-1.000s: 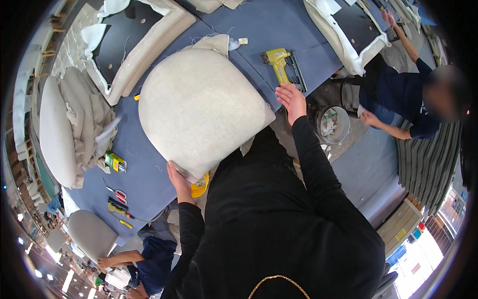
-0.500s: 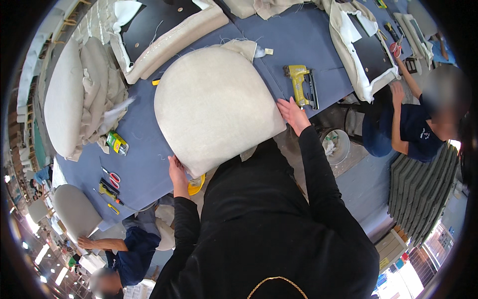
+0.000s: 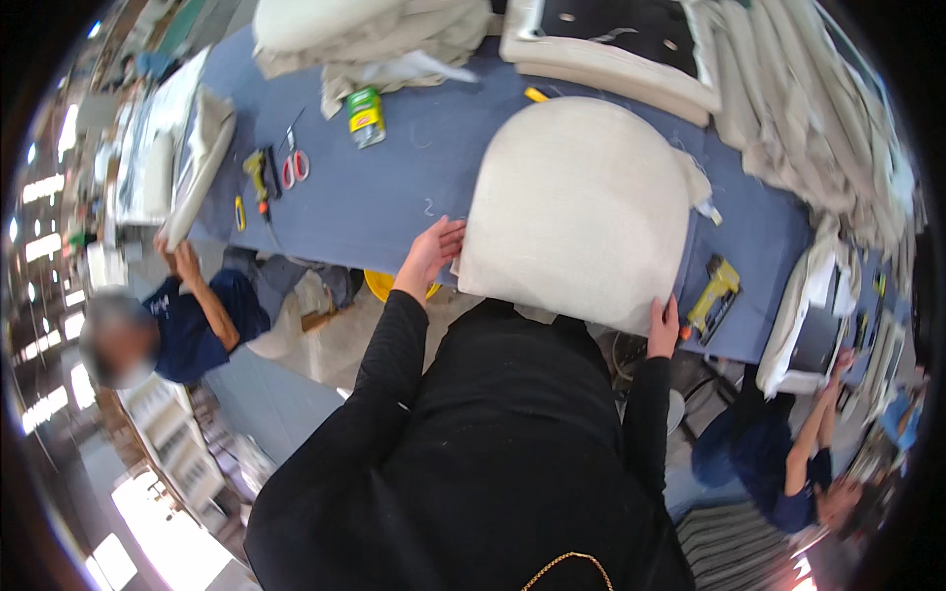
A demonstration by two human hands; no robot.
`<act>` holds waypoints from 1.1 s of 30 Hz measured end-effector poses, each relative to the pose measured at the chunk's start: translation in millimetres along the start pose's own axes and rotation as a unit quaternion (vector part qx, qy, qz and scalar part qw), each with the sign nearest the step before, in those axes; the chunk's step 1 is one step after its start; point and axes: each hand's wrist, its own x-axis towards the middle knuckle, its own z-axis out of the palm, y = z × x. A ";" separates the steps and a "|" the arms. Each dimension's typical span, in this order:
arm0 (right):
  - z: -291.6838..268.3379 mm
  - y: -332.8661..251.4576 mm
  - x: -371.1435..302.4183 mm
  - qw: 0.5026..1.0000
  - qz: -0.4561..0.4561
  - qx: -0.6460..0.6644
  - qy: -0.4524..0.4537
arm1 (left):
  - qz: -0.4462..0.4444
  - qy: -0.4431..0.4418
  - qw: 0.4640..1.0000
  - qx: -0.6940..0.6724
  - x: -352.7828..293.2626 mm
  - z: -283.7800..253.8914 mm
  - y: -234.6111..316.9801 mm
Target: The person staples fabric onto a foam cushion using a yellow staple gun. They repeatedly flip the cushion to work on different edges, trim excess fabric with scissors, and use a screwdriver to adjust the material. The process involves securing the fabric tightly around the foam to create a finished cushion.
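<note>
A cream upholstered seat cushion, rounded at the far end, lies on the blue-grey table with its straight edge toward me. At its left edge is my left hand, fingers stretched out and their tips against the side. My right hand is closed about the near right corner, thumb and fingers either side of it. A fabric flap with loose threads sticks out on the cushion's right. Just right of my right hand lies a yellow-green staple gun.
Left on the table are red-handled scissors, another staple gun, a yellow cutter and a green-yellow box. Cream covers and a black-bottomed seat stand behind. Co-workers work at both sides.
My view has swung left, so table and cushion appear farther right. My left hand's fingers have straightened at the cushion's side. My right hand has shifted to the near right corner.
</note>
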 end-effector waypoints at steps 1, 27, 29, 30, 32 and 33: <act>-0.3 0.1 -5.2 0.999 -0.003 -0.034 0.016 | 0.005 -0.001 1.000 -0.020 -1.8 0.0 -0.8; 7.2 -52.8 -64.9 0.926 -0.181 -0.089 0.319 | 0.703 -0.331 0.140 0.614 -187.6 392.1 228.8; -2.0 -54.2 -50.9 0.918 -0.166 -0.059 0.354 | 0.619 -0.311 0.082 0.716 -213.1 417.5 231.0; -7.9 -53.7 -42.9 0.915 -0.160 -0.047 0.368 | 0.638 -0.316 0.090 0.696 -227.7 420.5 239.0; -19.3 -51.5 -24.8 0.910 -0.146 -0.032 0.386 | 0.613 -0.279 0.155 0.723 -261.9 421.8 244.6; -23.8 -50.3 -16.1 0.911 -0.134 -0.031 0.389 | 0.606 -0.258 0.179 0.731 -276.5 420.1 246.0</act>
